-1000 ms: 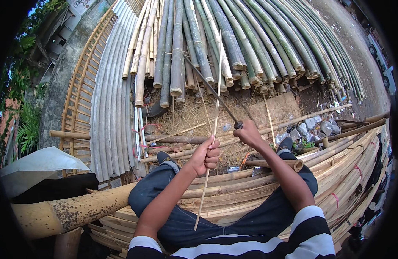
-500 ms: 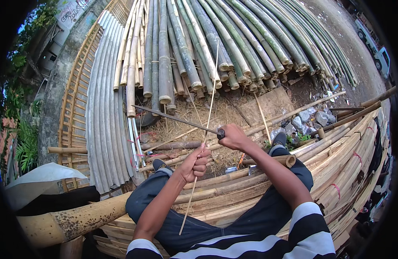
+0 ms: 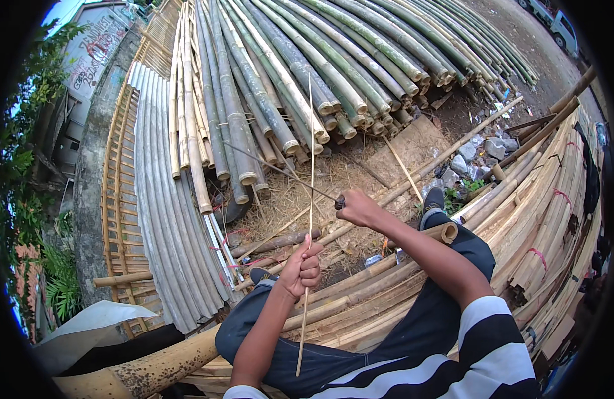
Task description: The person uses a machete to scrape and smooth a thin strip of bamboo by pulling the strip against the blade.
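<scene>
One pale strip in left hand, distant wall graffiti.

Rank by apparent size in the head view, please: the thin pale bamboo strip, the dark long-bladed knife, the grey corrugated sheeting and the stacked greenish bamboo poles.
Largest first:
stacked greenish bamboo poles
grey corrugated sheeting
thin pale bamboo strip
dark long-bladed knife

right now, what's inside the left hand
The left hand grips a thin pale strip, which shows above and below the fist. The stretch within the closed fist is covered.
</scene>
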`<move>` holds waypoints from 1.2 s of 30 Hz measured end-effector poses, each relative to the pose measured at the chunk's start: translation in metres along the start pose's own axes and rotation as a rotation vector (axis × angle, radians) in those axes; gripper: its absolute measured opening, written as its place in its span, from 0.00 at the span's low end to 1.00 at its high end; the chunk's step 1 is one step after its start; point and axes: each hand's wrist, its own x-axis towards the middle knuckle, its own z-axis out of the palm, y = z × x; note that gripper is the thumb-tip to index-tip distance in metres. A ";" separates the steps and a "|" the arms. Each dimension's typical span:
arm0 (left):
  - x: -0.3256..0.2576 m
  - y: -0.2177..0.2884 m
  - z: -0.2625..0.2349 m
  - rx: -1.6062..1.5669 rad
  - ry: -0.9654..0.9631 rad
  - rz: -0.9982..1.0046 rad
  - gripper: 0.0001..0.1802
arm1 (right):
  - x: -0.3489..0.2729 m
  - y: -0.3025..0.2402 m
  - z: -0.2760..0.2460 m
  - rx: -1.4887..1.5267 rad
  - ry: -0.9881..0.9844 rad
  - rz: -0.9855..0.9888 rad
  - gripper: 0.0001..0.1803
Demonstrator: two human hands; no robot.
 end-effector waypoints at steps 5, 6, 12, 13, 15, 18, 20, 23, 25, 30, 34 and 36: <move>-0.008 -0.018 0.010 0.482 0.474 0.066 0.24 | -0.024 -0.034 0.028 -0.332 -0.155 -0.364 0.11; -0.009 -0.021 0.017 0.625 0.507 0.087 0.23 | -0.016 -0.025 0.023 -0.247 -0.137 -0.349 0.11; -0.008 -0.010 0.016 0.374 0.177 0.061 0.23 | 0.009 0.027 -0.023 0.200 0.075 0.133 0.12; -0.010 -0.011 0.015 0.313 0.137 0.075 0.23 | 0.008 0.028 -0.022 0.177 0.110 0.136 0.12; -0.012 -0.003 0.012 0.266 0.069 0.082 0.24 | 0.004 0.018 -0.014 0.126 0.122 0.132 0.12; -0.013 0.008 0.006 0.201 0.142 0.081 0.25 | -0.012 -0.010 0.021 -0.052 -0.049 -0.203 0.11; -0.016 -0.003 0.013 0.291 0.262 0.105 0.25 | -0.018 -0.031 0.028 -0.199 -0.099 -0.364 0.11; -0.024 -0.009 0.022 0.518 0.407 0.106 0.25 | -0.004 -0.021 0.017 -0.080 -0.137 -0.275 0.11; -0.018 0.010 0.017 0.510 0.309 0.133 0.24 | 0.006 0.005 0.021 0.089 -0.125 -0.046 0.12; -0.009 -0.005 -0.003 0.268 0.159 0.051 0.24 | 0.001 0.025 0.015 0.077 -0.050 0.075 0.14; -0.018 -0.002 0.002 0.192 0.126 0.098 0.24 | -0.022 -0.020 0.036 -0.111 -0.146 -0.226 0.13; -0.022 -0.006 0.008 0.326 0.258 0.068 0.23 | -0.017 -0.015 0.037 -0.204 -0.152 -0.266 0.13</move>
